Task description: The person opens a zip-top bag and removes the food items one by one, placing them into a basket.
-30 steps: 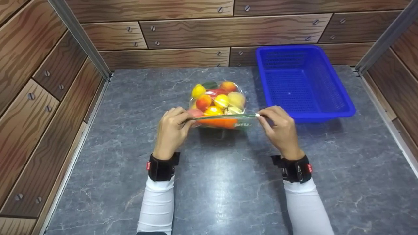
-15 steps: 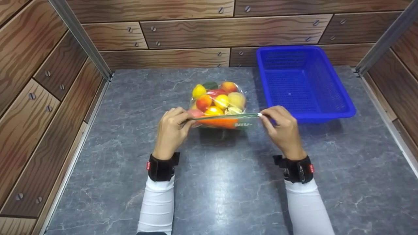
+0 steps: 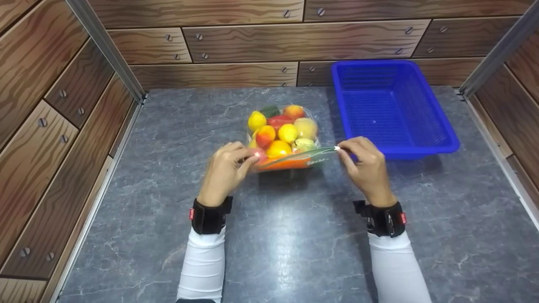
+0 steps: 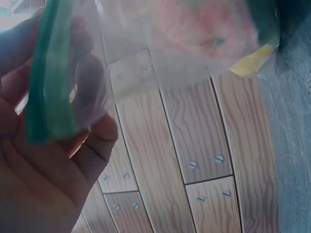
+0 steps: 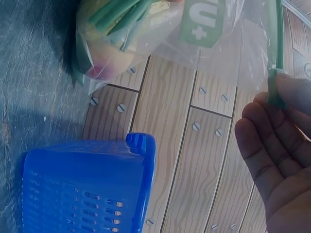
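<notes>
Mid-frame, the bag is between the right hand, pinching its corner, and the left hand, whose hold I cannot tell.

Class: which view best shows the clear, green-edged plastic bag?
The head view: nearly the whole bag shows, with colourful produce inside. The left wrist view catches part, with one end of its green strip; the right wrist view, the other end and green printed label.

A clear plastic bag bulges with rounded yellow, orange and red produce over the grey marbled surface. The green plastic strip along its mouth slants across the near side, close to pale lettering.
</notes>
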`<act>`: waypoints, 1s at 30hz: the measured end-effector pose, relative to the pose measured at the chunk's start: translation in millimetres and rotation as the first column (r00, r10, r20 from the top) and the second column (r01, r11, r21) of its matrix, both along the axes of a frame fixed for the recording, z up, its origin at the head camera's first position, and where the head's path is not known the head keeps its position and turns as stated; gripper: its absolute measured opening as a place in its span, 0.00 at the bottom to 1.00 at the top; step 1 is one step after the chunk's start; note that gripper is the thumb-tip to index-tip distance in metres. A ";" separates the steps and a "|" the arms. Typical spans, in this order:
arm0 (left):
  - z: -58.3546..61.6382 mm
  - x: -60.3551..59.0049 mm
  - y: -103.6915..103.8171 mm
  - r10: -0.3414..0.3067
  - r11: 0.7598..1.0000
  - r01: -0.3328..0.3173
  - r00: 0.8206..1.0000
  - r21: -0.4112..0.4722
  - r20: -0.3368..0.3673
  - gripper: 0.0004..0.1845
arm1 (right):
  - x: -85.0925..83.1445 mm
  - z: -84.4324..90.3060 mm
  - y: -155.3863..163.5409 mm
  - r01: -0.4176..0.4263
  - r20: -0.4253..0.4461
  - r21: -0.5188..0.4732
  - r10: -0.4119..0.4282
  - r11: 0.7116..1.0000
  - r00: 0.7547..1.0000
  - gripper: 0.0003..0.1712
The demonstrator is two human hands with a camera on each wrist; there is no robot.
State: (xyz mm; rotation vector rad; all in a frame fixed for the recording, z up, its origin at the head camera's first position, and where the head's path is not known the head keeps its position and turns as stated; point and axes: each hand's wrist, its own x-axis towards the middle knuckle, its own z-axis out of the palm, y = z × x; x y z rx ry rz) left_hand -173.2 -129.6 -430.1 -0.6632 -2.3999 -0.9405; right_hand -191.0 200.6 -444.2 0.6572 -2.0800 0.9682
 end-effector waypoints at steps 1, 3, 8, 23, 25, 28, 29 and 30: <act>0.0 0.3 0.3 -0.015 1.000 0.016 1.000 -0.002 0.016 0.07 | 0.0 -0.1 0.2 -0.001 0.000 -0.001 0.001 1.000 1.000 0.06; 0.2 1.1 1.2 -0.056 0.998 0.057 0.997 -0.007 0.061 0.08 | 0.2 -0.2 0.6 -0.004 0.000 -0.001 0.004 1.000 1.000 0.06; 0.3 1.9 4.0 -0.169 0.983 0.179 0.965 -0.036 0.202 0.07 | 0.5 -0.8 1.0 -0.023 0.003 -0.011 0.023 1.000 1.000 0.05; 1.3 3.7 7.1 -0.139 0.968 0.197 0.936 -0.157 0.322 0.04 | 1.2 -1.2 7.7 -0.039 0.066 0.063 0.035 0.997 0.997 0.06; 0.7 3.6 7.5 -0.117 0.970 0.177 0.942 -0.168 0.315 0.05 | 2.1 -1.3 9.8 -0.051 0.100 0.099 0.041 0.994 0.994 0.06; -0.7 3.3 8.4 -0.098 0.974 0.153 0.949 -0.166 0.299 0.06 | 3.4 -1.2 11.7 -0.069 0.149 0.136 0.049 0.988 0.988 0.06; -1.0 3.0 8.9 -0.096 0.975 0.148 0.952 -0.164 0.289 0.06 | 4.1 -0.8 12.2 -0.074 0.164 0.145 0.050 0.987 0.985 0.06; -1.4 2.8 9.4 -0.097 0.977 0.145 0.956 -0.159 0.278 0.06 | 4.7 -0.3 12.6 -0.077 0.180 0.153 0.049 0.985 0.983 0.06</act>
